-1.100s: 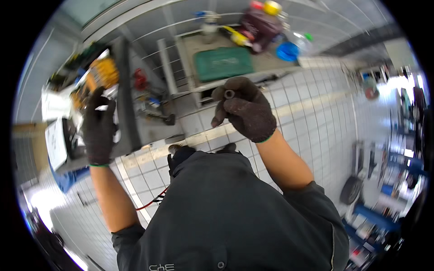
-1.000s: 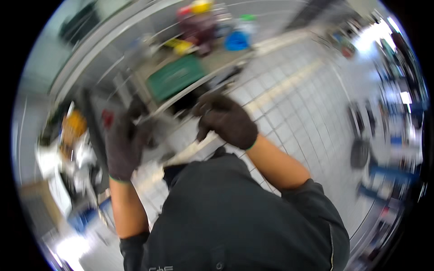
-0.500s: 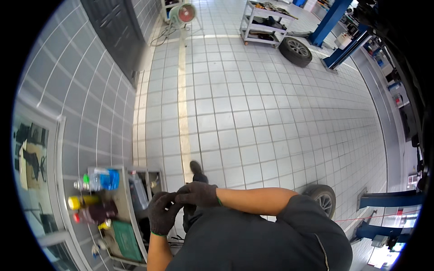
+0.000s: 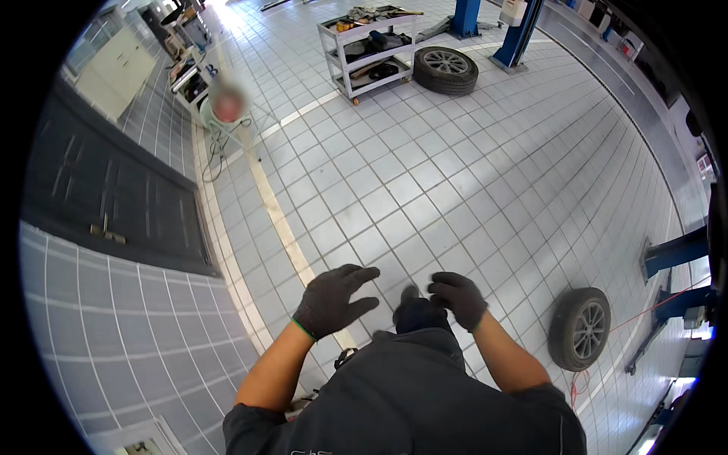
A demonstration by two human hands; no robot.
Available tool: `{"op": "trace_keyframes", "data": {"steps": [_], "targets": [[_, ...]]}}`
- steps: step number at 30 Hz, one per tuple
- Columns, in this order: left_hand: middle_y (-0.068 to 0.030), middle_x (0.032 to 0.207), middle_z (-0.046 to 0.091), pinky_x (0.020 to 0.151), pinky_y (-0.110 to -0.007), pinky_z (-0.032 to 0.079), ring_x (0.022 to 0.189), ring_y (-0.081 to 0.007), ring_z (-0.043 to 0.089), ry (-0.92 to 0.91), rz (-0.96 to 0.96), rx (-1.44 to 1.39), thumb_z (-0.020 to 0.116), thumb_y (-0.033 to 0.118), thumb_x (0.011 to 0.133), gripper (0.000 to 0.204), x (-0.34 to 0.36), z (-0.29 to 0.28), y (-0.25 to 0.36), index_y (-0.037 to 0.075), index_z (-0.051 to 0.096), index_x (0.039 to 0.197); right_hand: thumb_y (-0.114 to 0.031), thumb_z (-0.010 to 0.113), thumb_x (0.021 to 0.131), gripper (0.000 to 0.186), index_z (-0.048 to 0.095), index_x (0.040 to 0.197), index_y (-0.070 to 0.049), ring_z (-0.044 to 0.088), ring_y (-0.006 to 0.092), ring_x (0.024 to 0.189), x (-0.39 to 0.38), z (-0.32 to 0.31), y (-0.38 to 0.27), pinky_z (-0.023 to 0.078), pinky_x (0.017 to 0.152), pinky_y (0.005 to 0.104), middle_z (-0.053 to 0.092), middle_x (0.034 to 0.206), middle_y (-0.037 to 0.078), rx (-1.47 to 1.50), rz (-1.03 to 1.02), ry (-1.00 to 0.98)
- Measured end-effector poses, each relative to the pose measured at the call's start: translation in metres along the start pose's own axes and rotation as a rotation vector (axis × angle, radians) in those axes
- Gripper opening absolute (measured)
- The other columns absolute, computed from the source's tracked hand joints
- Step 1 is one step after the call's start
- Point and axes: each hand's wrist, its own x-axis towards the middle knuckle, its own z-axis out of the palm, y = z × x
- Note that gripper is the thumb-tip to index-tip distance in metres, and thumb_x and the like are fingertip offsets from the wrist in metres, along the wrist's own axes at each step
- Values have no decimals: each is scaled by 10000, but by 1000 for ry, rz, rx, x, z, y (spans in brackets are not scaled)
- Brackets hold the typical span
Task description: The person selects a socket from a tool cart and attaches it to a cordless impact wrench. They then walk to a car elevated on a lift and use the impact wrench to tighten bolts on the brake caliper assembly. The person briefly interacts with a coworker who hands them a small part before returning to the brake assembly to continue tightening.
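Observation:
My left hand, in a dark knit glove, is open above the tiled floor, its thumb and fingers spread with nothing visible between them. My right hand, gloved the same, is curled to the right of it; what it holds, if anything, is hidden. The hands are apart, in front of my dark shirt and trousers, with a shoe below between them.
A dark door stands left. A shelved cart and a lying tyre are ahead. A wheel, red hose and blue lift parts are right. A blurred fan with cables stands ahead left.
My view has swung from the cluttered bench toward the open floor, door and cart. The hands, together half a second ago, have separated. The small dark ring seen earlier in my right hand is not visible.

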Motion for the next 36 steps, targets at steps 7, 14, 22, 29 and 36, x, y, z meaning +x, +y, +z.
{"op": "trace_keyframes", "data": {"steps": [7,14,22,29,36], "targets": [[-161,1317,715,1000,-508,565,1206,-375,693,-287,-556,266,684,544,963,595,144,5,-240,189,631,1437,-116,718,940,480,622,1375,65,742,281,825,208,-84,-62,671,730,453,738,1021,162,294,53,360],[-213,1394,700,1107,-466,519,1300,-394,660,-368,-1499,-253,742,567,935,652,-9,99,-512,95,703,1383,-107,697,967,338,672,1261,59,748,235,836,467,-18,-313,670,769,403,745,996,150,-60,-2,59],[-129,986,708,704,-589,593,820,-329,689,-533,-1743,-794,640,432,1065,398,138,102,-623,136,678,1329,-16,661,923,348,617,1251,91,723,231,810,738,25,-467,668,742,377,706,1020,173,-177,-119,166],[-150,1458,673,1106,-491,530,1353,-334,623,-889,-574,262,505,265,1105,439,437,-28,-910,123,594,1511,-47,693,913,387,596,1276,47,708,249,743,887,-15,-463,648,652,415,693,967,155,-186,106,471],[-197,1204,772,988,-440,565,1119,-356,737,233,-799,-41,704,453,969,564,899,-331,-991,89,682,1399,-49,668,916,322,654,1233,2,700,236,696,985,-108,-495,609,584,407,710,894,139,-329,369,742]]}}
